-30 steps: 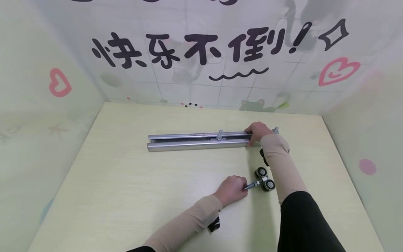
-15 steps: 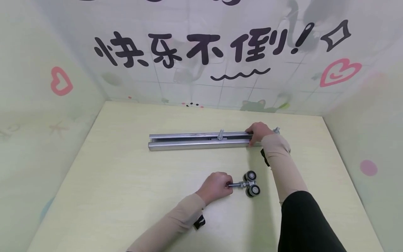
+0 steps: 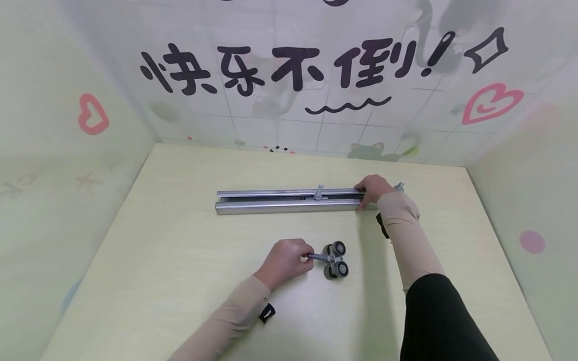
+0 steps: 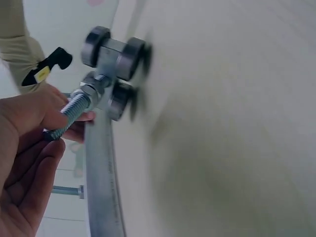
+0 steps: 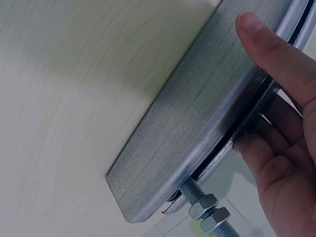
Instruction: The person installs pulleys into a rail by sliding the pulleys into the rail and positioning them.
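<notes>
My left hand [image 3: 285,261] pinches the threaded bolt of a four-wheeled roller trolley [image 3: 336,259] between thumb and fingers. In the left wrist view the trolley's nut and wheels [image 4: 131,58] point away from the fingertips, close over the table. My right hand [image 3: 375,189] grips a slotted metal channel rail [image 3: 271,206] near its right end, thumb on the near side and fingers on the far side. One bolt [image 3: 319,192] stands up from the slot around mid-rail. Another bolt with two nuts [image 5: 203,206] sticks out at the rail's end beside the right hand.
The rail lies across the back of a pale wooden table [image 3: 180,260]. A back wall [image 3: 289,125] with printed lettering and side walls enclose the table on three sides. A black strap [image 3: 267,313] hangs at the left wrist.
My left hand has moved left across the table with the roller trolley, which has turned so its wheels face right. The right hand still holds the rail in place.
</notes>
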A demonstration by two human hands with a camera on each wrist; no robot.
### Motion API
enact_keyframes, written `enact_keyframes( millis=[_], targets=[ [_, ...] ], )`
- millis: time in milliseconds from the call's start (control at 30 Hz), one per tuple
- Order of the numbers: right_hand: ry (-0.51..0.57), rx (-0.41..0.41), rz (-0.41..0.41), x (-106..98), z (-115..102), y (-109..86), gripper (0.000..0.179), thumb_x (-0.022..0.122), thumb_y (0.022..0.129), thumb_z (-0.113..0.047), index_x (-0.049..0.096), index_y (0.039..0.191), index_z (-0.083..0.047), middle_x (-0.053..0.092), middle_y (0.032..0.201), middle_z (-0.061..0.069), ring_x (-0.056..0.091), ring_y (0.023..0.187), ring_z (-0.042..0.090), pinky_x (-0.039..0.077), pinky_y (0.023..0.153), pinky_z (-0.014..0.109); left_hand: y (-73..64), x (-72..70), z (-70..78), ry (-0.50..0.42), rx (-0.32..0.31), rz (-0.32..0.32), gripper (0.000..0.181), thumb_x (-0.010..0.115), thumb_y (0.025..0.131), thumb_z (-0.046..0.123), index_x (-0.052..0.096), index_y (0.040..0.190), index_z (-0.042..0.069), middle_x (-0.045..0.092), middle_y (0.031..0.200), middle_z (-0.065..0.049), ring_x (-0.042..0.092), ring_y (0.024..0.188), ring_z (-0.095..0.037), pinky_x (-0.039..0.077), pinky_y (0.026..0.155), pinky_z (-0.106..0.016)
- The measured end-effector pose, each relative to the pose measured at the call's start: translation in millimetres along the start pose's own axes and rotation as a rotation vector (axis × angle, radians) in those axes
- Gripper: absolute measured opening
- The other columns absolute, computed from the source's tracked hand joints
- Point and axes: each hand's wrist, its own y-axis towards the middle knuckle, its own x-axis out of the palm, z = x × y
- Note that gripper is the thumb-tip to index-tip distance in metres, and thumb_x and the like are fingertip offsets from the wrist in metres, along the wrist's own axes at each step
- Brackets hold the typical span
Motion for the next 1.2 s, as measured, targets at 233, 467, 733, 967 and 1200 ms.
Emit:
enact_keyframes(
  millis=[233,467,733,967,1200],
  targets=[
    [-0.03,0.0,-0.01,2.7,0.9,0.5,0.069,0.084,0.06,-0.017,0.056,0.122,-0.003,0.055,0.122,0.019,0.048,0.113,0.038,0.04,0.096,0.046,17.8,-6.7,12.3,-0.013,0.079,0.078,0.008,0.068,0.066,0.007,0.069,0.073,0.011,0.063,0.066,0.006,0.052,0.054,-0.002,0.043,0.049,-0.01],
    [-0.008,-0.001,-0.008,1.1,-3.7,-0.3,0.067,0.084,0.059,-0.015,0.059,0.12,-0.004,0.057,0.119,0.018,0.05,0.11,0.035,0.042,0.094,0.044,33.8,2.0,22.6,0.044,0.112,0.013,0.006,0.066,0.066,0.01,0.066,0.071,0.014,0.056,0.064,0.007,0.047,0.054,-0.001,0.04,0.048,-0.01],
    [-0.01,-0.007,0.013,-1.6,-3.3,-1.8,0.067,0.084,0.058,-0.014,0.059,0.119,-0.003,0.057,0.119,0.019,0.051,0.109,0.035,0.042,0.094,0.044,33.4,6.7,16.9,-0.139,0.02,-0.022,0.01,0.066,0.07,0.008,0.067,0.08,0.009,0.062,0.073,0.003,0.056,0.063,-0.006,0.046,0.057,-0.012],
    [-0.003,-0.002,0.015,-0.6,-3.1,-3.2,0.067,0.083,0.058,-0.013,0.059,0.119,-0.003,0.057,0.12,0.02,0.05,0.11,0.035,0.041,0.095,0.045,26.7,14.2,8.1,-0.415,-0.09,-0.18,0.019,0.063,0.083,0.009,0.066,0.1,0.0,0.068,0.092,-0.006,0.061,0.08,-0.01,0.049,0.073,-0.016],
    [0.008,0.005,0.019,0.6,-2.9,-2.3,0.067,0.083,0.058,-0.013,0.058,0.119,-0.003,0.056,0.12,0.02,0.05,0.11,0.036,0.041,0.095,0.045,22.5,16.8,4.5,-0.36,-0.071,-0.084,0.014,0.066,0.082,0.014,0.068,0.09,0.003,0.068,0.084,-0.002,0.062,0.078,-0.009,0.05,0.073,-0.017]
  ],
)
